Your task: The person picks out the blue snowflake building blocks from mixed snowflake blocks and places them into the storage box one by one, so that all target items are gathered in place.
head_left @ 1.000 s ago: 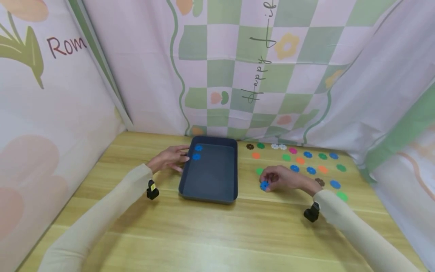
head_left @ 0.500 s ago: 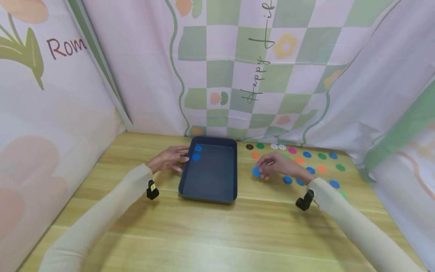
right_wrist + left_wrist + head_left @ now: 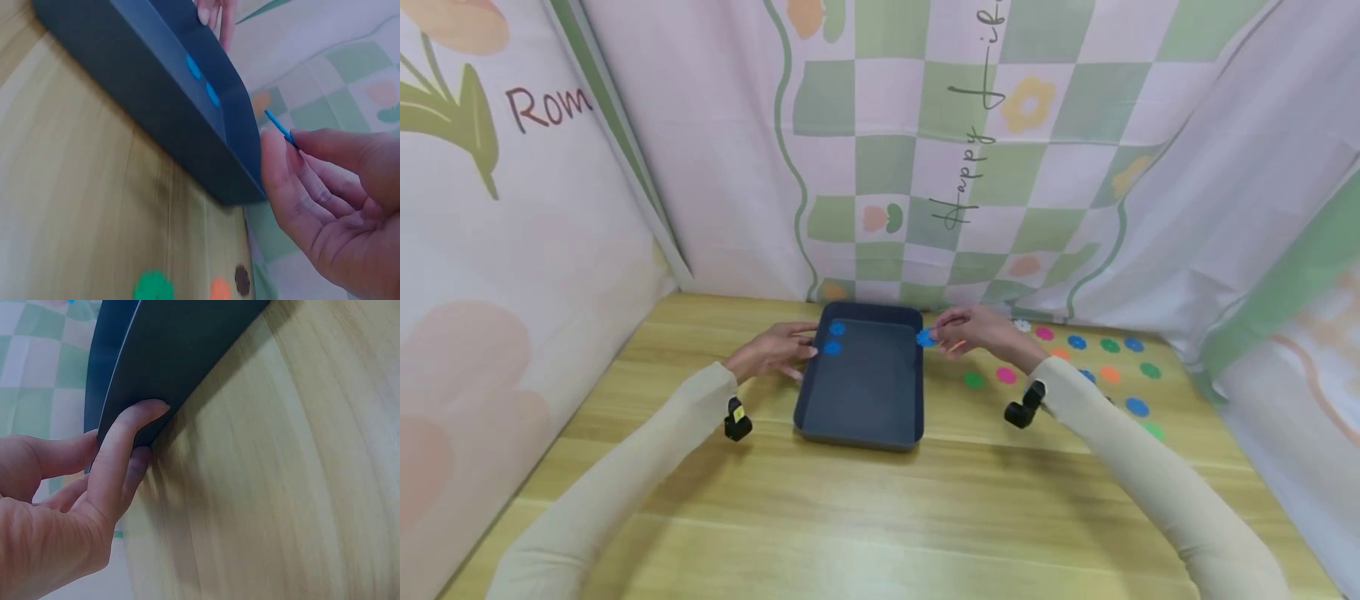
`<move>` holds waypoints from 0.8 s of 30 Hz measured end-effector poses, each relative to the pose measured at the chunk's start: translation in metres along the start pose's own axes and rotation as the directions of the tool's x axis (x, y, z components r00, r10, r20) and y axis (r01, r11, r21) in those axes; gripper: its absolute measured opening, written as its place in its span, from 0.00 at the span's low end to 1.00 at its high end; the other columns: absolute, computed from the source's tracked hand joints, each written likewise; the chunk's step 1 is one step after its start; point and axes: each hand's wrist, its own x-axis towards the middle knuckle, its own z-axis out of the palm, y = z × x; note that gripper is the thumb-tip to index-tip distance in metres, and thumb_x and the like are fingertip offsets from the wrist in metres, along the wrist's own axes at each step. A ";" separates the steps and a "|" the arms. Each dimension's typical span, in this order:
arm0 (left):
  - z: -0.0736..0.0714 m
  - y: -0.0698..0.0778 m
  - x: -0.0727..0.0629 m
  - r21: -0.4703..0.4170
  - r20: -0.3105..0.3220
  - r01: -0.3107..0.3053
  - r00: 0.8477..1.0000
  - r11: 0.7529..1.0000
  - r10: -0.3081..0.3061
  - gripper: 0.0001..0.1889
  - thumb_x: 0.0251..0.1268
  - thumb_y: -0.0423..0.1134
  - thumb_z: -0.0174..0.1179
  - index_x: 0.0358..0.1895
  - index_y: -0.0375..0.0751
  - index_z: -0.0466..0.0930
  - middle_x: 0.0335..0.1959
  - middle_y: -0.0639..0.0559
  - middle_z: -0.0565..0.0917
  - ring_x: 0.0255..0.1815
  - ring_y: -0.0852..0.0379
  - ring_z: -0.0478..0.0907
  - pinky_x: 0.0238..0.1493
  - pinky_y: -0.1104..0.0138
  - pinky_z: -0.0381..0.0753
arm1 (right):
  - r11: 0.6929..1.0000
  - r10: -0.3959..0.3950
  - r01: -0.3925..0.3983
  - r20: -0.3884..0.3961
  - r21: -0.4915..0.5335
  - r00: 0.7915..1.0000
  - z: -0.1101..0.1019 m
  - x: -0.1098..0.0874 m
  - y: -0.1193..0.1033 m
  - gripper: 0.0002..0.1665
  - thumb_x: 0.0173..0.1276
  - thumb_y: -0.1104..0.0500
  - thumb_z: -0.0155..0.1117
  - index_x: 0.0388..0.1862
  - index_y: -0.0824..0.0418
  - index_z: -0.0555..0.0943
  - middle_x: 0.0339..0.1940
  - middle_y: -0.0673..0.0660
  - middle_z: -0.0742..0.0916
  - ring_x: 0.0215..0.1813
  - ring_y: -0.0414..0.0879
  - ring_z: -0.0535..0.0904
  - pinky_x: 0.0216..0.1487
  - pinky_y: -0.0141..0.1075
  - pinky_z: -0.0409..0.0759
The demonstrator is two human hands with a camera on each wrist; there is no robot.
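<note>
My right hand (image 3: 973, 329) pinches a blue flower-shaped disc (image 3: 926, 337) between thumb and fingertips, at the right rim of the dark tray (image 3: 865, 400). In the right wrist view that disc (image 3: 280, 128) is seen edge-on. My left hand (image 3: 771, 350) holds the tray's left side; in the left wrist view its bent fingers (image 3: 115, 447) lie against the outer wall, with one digit at the rim. Two blue flower discs (image 3: 834, 338) lie inside the tray, near its far left corner.
Right of the tray, several loose flower discs in pink (image 3: 1006, 375), green (image 3: 973, 380), blue (image 3: 1137, 407), orange and white lie on the wooden table (image 3: 850, 517). My right arm hides some. A printed curtain (image 3: 917, 208) hangs behind the table.
My right hand has carried the blue disc leftward and farther back, from the table to the tray's right rim. The left hand and the tray stay put.
</note>
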 end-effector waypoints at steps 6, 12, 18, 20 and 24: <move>-0.001 -0.002 -0.001 0.004 0.008 -0.021 1.000 1.000 0.021 0.36 0.81 0.28 0.53 0.85 0.38 0.49 0.84 0.30 0.52 0.80 0.32 0.61 0.35 0.66 0.92 | 0.998 -0.012 0.012 0.003 0.056 1.000 0.028 0.031 -0.011 0.18 0.79 0.64 0.62 0.61 0.76 0.79 0.52 0.74 0.88 0.42 0.51 0.90 0.55 0.55 0.90; 0.000 0.000 0.000 0.019 0.002 -0.016 1.000 1.000 0.016 0.36 0.81 0.28 0.52 0.85 0.38 0.49 0.84 0.29 0.53 0.80 0.32 0.62 0.36 0.64 0.92 | 0.993 0.037 -0.039 0.023 0.116 0.999 0.066 0.059 -0.023 0.13 0.77 0.68 0.62 0.55 0.76 0.82 0.43 0.67 0.91 0.37 0.48 0.91 0.55 0.53 0.90; 0.002 0.001 0.002 0.015 0.005 -0.019 1.000 1.000 0.019 0.36 0.81 0.29 0.53 0.85 0.38 0.49 0.83 0.28 0.54 0.80 0.33 0.63 0.37 0.65 0.92 | 0.988 0.072 -0.077 0.041 0.134 0.997 0.099 0.077 -0.034 0.11 0.74 0.71 0.63 0.51 0.77 0.83 0.34 0.63 0.91 0.30 0.46 0.89 0.48 0.47 0.92; 0.001 0.000 0.003 0.014 0.008 -0.022 1.000 1.000 0.022 0.36 0.81 0.29 0.53 0.85 0.38 0.49 0.83 0.28 0.54 0.80 0.33 0.63 0.37 0.65 0.92 | 0.985 0.084 -0.091 0.052 0.144 0.995 0.109 0.081 -0.035 0.10 0.73 0.73 0.63 0.49 0.78 0.84 0.32 0.63 0.91 0.29 0.46 0.89 0.45 0.44 0.93; -0.001 -0.003 0.002 0.019 0.009 -0.021 1.000 1.000 0.021 0.36 0.81 0.28 0.52 0.85 0.36 0.48 0.83 0.27 0.53 0.79 0.32 0.62 0.38 0.64 0.92 | 0.983 0.095 -0.106 0.077 0.151 0.992 0.128 0.088 -0.036 0.09 0.71 0.75 0.63 0.45 0.80 0.85 0.30 0.64 0.91 0.27 0.46 0.88 0.41 0.42 0.93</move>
